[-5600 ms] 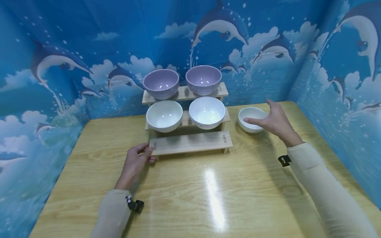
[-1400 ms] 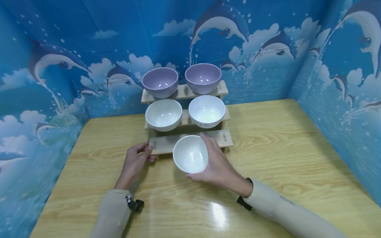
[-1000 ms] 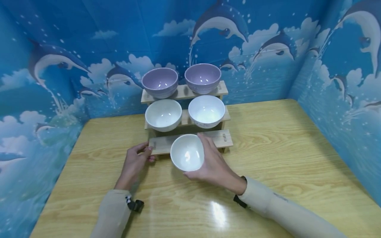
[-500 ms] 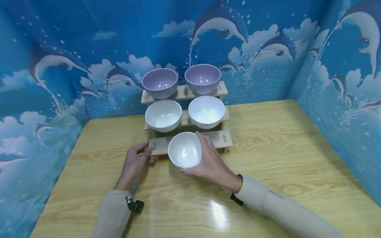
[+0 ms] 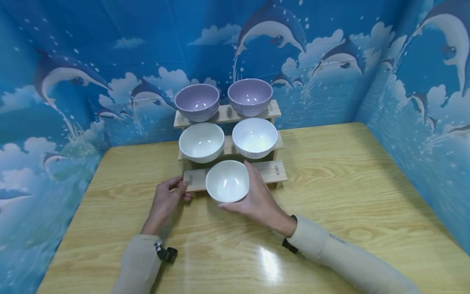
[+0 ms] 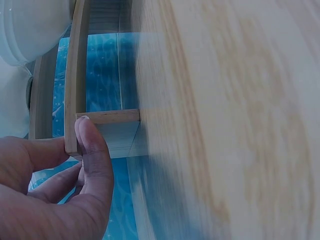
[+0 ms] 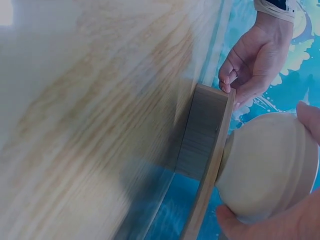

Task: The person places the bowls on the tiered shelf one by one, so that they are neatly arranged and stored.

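Observation:
My right hand (image 5: 257, 200) grips a small white bowl (image 5: 227, 181) by its side, fingers behind the rim and thumb at the front. In the right wrist view the bowl's base (image 7: 227, 155) is right at the bottom board of the wooden three-step rack (image 7: 212, 165). The bowl sits left of the board's middle in the head view. My left hand (image 5: 169, 200) pinches the left end of that bottom board (image 5: 271, 171); in the left wrist view, thumb and fingers (image 6: 92, 145) close around its corner.
Two purple bowls, one left (image 5: 197, 102) and one right (image 5: 250, 97), stand on the top step. On the middle step are a white bowl (image 5: 202, 143) and a patterned white bowl (image 5: 255, 138). The wooden table (image 5: 330, 175) meets a blue dolphin-print backdrop (image 5: 323, 81).
The small white bowl has left the table right of the rack, gripped by my right hand. Lately it shifted slightly left and back and became more level. My left hand stays put.

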Action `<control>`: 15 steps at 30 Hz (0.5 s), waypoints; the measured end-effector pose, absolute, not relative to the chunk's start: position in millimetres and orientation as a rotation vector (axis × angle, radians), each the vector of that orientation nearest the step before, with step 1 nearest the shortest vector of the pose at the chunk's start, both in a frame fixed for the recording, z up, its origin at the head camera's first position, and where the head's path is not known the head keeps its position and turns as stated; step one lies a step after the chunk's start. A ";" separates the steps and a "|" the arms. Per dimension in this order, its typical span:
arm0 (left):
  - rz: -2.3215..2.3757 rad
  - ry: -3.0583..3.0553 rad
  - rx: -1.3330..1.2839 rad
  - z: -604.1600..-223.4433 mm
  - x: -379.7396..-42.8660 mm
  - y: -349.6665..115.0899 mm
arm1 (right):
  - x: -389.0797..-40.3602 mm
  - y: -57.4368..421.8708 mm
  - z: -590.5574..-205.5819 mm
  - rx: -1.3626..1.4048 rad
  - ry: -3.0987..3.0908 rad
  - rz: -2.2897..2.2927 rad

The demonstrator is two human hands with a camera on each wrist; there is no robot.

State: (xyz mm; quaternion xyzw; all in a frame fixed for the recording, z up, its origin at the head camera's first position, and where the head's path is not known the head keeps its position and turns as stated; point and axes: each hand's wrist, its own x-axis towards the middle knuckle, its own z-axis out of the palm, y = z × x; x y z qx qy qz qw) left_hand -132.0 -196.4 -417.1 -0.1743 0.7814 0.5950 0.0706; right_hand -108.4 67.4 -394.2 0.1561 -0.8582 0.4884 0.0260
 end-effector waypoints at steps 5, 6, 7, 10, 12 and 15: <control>1.786 2.350 -0.530 -416.4 -132.0 -196.2 | -108.5 67.5 -396.4 0.491 -2.586 1.587; 1.783 2.350 -0.533 -416.6 -132.0 -196.1 | -108.4 67.6 -396.7 0.487 -2.582 1.599; 1.779 2.350 -0.537 -416.9 -132.2 -196.1 | -108.3 67.6 -396.9 0.482 -2.581 1.608; 1.777 2.350 -0.546 -418.0 -132.5 -195.9 | -108.5 67.8 -397.4 0.460 -2.587 1.626; 1.773 2.354 -0.551 -418.2 -132.7 -195.7 | -109.0 68.1 -397.9 0.446 -2.588 1.640; 1.763 2.362 -0.559 -417.9 -133.3 -195.3 | -110.2 68.3 -398.3 0.431 -2.576 1.669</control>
